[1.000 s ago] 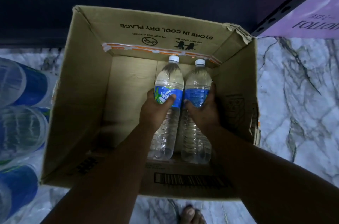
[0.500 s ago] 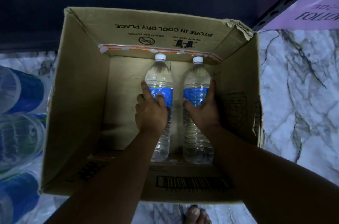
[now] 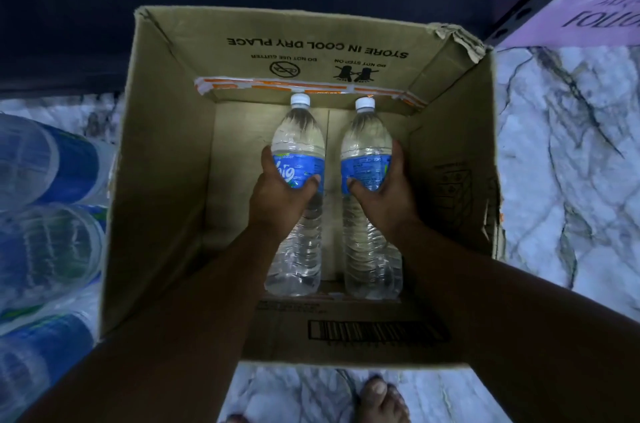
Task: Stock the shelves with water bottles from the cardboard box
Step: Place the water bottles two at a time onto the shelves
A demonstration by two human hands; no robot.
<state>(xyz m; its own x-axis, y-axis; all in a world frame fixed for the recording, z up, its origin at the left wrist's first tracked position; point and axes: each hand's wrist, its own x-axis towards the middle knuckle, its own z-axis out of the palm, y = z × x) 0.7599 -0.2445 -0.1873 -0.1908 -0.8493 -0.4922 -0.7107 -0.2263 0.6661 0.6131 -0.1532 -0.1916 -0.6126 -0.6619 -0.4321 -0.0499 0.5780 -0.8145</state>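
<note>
left grip (image 3: 284,188) wraps left bottle (image 3: 298,145) | right grip (image 3: 384,188) wraps right bottle (image 3: 367,149) | mid-label holds, likely for balanced lift from cardboard box (image 3: 162,180)

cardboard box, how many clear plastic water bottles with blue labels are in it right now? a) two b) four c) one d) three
a: only the left bottle held by the left hand and the right bottle held by the right hand show inside the brown cardboard box.
</note>
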